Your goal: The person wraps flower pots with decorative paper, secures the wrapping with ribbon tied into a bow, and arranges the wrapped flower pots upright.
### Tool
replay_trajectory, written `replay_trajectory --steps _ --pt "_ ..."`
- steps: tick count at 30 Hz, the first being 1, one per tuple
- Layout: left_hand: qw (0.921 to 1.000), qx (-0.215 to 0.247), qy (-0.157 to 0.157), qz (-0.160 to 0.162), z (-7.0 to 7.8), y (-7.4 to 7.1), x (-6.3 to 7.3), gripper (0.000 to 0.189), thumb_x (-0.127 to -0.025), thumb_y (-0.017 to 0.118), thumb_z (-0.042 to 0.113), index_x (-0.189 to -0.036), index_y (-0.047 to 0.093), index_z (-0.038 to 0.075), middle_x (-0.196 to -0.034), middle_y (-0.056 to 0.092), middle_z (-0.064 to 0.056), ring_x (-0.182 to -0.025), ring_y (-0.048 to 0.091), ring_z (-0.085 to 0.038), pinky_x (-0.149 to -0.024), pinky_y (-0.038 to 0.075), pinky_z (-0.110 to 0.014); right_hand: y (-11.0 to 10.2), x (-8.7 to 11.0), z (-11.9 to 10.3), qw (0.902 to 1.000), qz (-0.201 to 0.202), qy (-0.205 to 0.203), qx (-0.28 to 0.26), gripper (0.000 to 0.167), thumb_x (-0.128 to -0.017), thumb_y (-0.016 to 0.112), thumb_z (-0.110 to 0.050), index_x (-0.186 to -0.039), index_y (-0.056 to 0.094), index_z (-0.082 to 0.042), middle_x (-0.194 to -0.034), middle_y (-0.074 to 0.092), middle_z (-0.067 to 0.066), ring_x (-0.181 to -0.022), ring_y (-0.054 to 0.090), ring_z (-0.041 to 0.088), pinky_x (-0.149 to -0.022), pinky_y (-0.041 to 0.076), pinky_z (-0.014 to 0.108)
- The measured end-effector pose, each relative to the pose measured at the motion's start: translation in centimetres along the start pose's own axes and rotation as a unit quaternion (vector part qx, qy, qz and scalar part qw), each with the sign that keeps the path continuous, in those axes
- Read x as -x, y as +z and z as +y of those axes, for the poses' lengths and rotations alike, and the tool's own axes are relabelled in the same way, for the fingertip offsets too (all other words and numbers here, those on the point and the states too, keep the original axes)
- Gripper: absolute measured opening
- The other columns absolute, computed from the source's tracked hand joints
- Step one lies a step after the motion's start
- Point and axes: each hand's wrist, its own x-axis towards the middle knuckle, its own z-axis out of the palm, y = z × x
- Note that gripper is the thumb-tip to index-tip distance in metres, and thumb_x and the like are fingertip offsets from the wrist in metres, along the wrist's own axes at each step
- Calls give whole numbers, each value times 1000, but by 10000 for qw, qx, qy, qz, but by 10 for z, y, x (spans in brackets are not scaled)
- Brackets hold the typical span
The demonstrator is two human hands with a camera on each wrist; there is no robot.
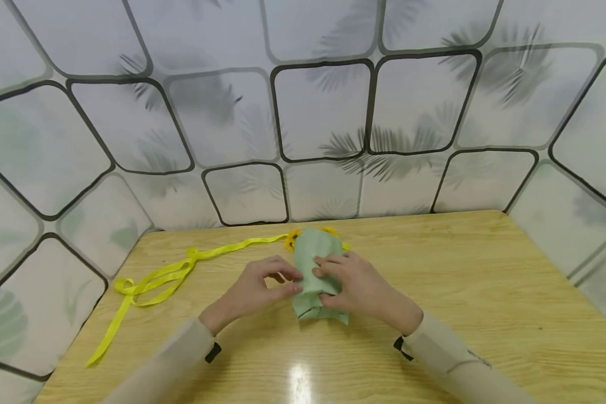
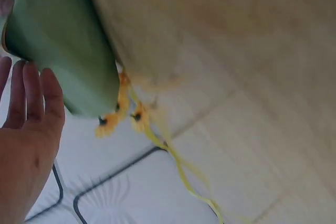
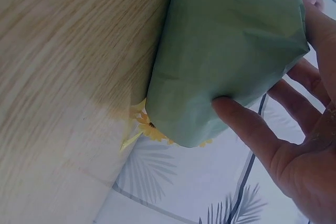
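A light green paper-wrapped package (image 1: pixel 317 252) lies on the table with its folded, creased end toward me. My right hand (image 1: pixel 366 286) holds it from the right, fingers bent over the top and thumb on the nearer part. In the right wrist view, one fingertip (image 3: pixel 226 103) dents the paper (image 3: pixel 210 51). My left hand (image 1: pixel 260 286) is at the package's left edge, thumb and fingertips right at the paper. Seen from the left wrist, its fingers (image 2: pixel 34 93) are extended and loose. Yellow sunflowers (image 1: pixel 291 240) show from behind the package's far end.
A yellow ribbon (image 1: pixel 166 280) runs from the flowers leftward over the wooden table (image 1: pixel 485 292), with loops and a loose tail near the left edge. A patterned wall covering (image 1: pixel 323 112) stands right behind the table and along its sides.
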Motion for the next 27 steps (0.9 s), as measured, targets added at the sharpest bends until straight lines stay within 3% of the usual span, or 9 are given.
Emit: replay_trajectory --steps 3,5,9,14,19,23,27 --pt "9993 116 341 -38 3 11 4 23 -90 81 21 -112 73 22 -107 68 2 -96 68 -11 -81 62 -38 0 -1 0 9999 17 39 -110 41 -80 85 -24 -117 76 -10 -131 71 9 -111 69 28 -94 56 49" --pt "9992 83 377 58 5 15 5 26 -88 83 18 -110 71 20 -107 65 1 -96 68 -12 -79 63 -37 0 -1 1 9997 52 61 -213 41 -80 86 -24 -117 76 -10 -132 71 9 -112 69 28 -96 55 49" --pt "9994 -31 312 137 12 20 6 26 -85 85 14 -106 69 15 -105 63 -1 -93 68 -12 -76 64 -34 2 1 3 9989 146 101 -424 39 -78 86 -22 -114 76 -11 -133 71 7 -114 69 27 -97 55 47" --pt "9997 -212 140 -39 23 17 9 27 -85 84 12 -107 67 13 -105 63 -3 -91 67 -13 -74 64 -35 8 4 2 9963 153 220 -820 38 -77 87 -21 -113 76 -15 -134 70 4 -114 68 24 -92 55 42" --pt "9948 -947 356 -94 31 9 14 28 -83 85 14 -103 65 14 -103 62 0 -92 63 -13 -77 61 -33 14 4 -4 9952 198 248 -930 43 -77 88 -23 -118 75 -17 -135 70 2 -106 68 22 -83 52 31" --pt "9868 -1433 754 -9 38 5 13 29 -83 87 19 -101 66 15 -105 64 3 -97 61 -12 -83 59 -32 15 4 -8 9961 192 354 -785 49 -80 88 -26 -125 71 -16 -135 70 1 -103 68 22 -82 53 32" --pt "9814 -1693 910 -18 44 6 12 26 -85 86 23 -101 67 14 -103 67 3 -93 64 -10 -79 58 -27 15 3 -10 9953 153 585 -752 56 -81 87 -29 -131 68 -14 -132 71 1 -100 65 21 -78 54 30"
